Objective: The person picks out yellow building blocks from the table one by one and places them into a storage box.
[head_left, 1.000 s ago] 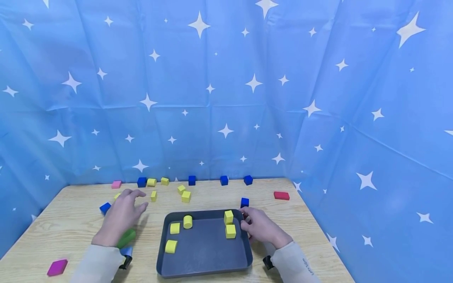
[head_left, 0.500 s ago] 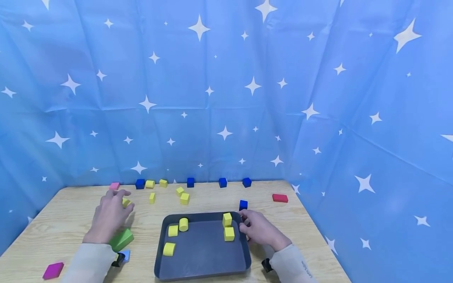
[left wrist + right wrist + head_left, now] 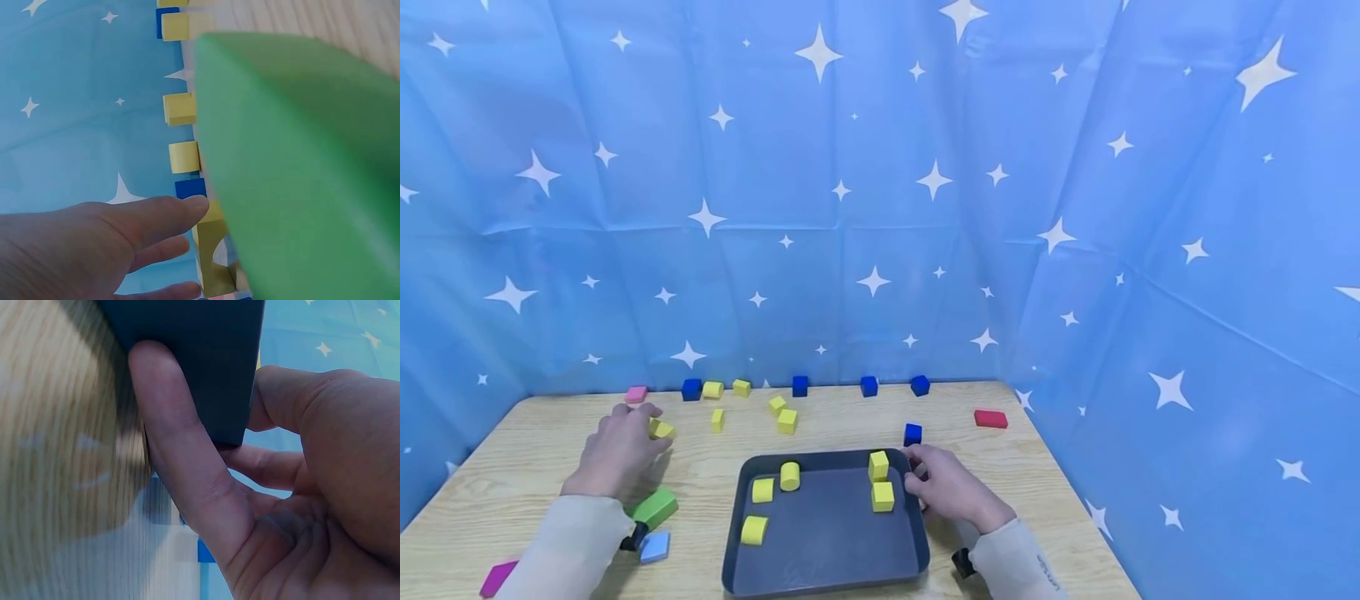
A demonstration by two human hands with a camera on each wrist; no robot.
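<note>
Pinching the gray tray [image 3: 835, 533] by its right wall, near the far corner: right hand [image 3: 955, 487]; light hold advised. Left hand [image 3: 613, 454]: fingers extended, beside yellow arch block [image 3: 662, 430], contact uncertain. Block: on counter [image 3: 850, 429], left of tray; best taken across opposite flat faces.

In my head view, I have the left hand [image 3: 617, 446] at lower left, back upward, its forearm in a pale sleeve [image 3: 565, 546] slanting up rightward from the bottom edge. My left wrist view shows its fingers extended, pointing to the right of the frame. My right hand [image 3: 953, 485] sits low, right of centre, forearm slanting up leftward; the right wrist view shows thumb and fingers opposed in a grip.
</note>
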